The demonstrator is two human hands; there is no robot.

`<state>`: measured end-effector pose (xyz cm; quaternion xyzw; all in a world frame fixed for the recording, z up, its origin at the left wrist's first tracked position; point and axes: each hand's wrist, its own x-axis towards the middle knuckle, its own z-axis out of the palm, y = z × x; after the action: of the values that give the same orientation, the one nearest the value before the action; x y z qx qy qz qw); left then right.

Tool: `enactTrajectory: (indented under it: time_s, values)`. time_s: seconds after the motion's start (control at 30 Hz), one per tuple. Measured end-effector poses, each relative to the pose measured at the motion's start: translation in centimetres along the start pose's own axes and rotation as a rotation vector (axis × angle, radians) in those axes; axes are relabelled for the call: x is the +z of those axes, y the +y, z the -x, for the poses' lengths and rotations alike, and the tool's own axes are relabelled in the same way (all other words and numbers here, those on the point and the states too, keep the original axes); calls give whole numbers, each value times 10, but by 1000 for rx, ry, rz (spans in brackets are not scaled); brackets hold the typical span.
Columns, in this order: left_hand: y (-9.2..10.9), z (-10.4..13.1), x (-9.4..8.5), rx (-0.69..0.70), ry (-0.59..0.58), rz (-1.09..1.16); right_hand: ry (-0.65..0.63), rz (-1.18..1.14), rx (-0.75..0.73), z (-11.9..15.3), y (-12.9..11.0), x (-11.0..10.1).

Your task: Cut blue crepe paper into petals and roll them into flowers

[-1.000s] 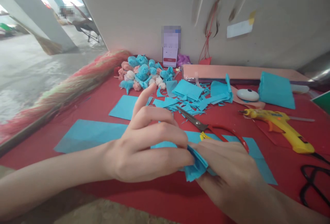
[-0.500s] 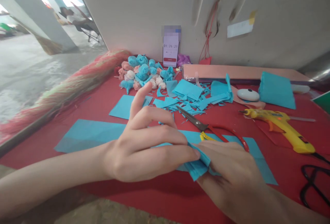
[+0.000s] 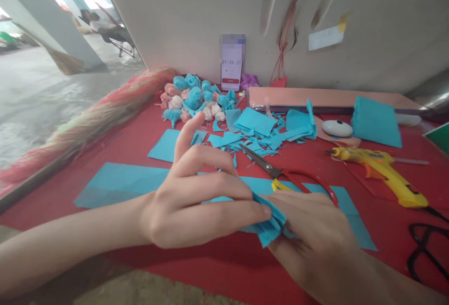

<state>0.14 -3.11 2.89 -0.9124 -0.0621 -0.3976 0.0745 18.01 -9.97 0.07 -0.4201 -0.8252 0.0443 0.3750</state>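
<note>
A folded piece of blue crepe paper (image 3: 269,230) is held between my two hands, low over the table's near side. My left hand (image 3: 206,202) pinches it from the left, its little finger raised. From the right, my right hand (image 3: 312,230) grips the same paper; most of its fingertips are hidden. A long blue paper strip (image 3: 122,181) lies flat beneath both hands. Just beyond them rest scissors (image 3: 271,168) with red handles, blades apart, and part of a yellow object (image 3: 280,185) shows by my right hand.
Blue, pink and white paper flowers (image 3: 196,99) are heaped at the back left. Blue paper scraps (image 3: 259,132) lie mid-table. A yellow glue gun (image 3: 386,169) with a black cord (image 3: 421,249) is at right. A phone (image 3: 231,66) leans against the wall; a person (image 3: 101,23) reclines far left.
Almost nothing differs. My left hand has shifted very slightly left, and both hands keep hold of the folded blue paper.
</note>
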Motion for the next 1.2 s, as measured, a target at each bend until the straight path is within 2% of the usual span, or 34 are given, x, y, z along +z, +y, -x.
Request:
enactTrajectory:
  time_s: [0.07, 0.2, 0.3, 0.37, 0.57, 0.67, 0.9, 0.97, 1.03, 1.13, 1.17, 1.2]
  values:
    - [2, 1, 0, 13, 5, -1, 1, -19, 10, 0, -1, -1]
    - [6, 3, 1, -101, 8, -20, -55, -74, 42, 0, -1, -2]
    - [5, 3, 1, -21, 23, 10, -102, -112, 86, -1, 0, -3]
    - [2, 3, 2, -11, -10, 15, -106, -125, 98, -2, 0, -4]
    - [0, -2, -2, -5, 46, 9, -124, -162, 105, -2, -3, -6]
    - [0, -7, -5, 20, 22, -20, -141, -176, 111, -2, -3, -7]
    - [3, -1, -5, -9, -4, 11, -78, -104, 63, -2, -2, -4]
    - [4, 2, -4, -54, -62, 6, -43, -63, 37, -1, -2, -3]
    - [4, 4, -3, -43, -82, 2, -33, -53, 30, 0, -2, -3]
    - [5, 7, 1, 8, 56, 25, -62, -65, 46, 1, -2, -3]
    - [6, 7, 3, -68, 123, 30, -73, -69, 52, 1, -2, -3]
    - [8, 7, 5, -97, 126, 21, -76, -72, 52, 1, -2, -3]
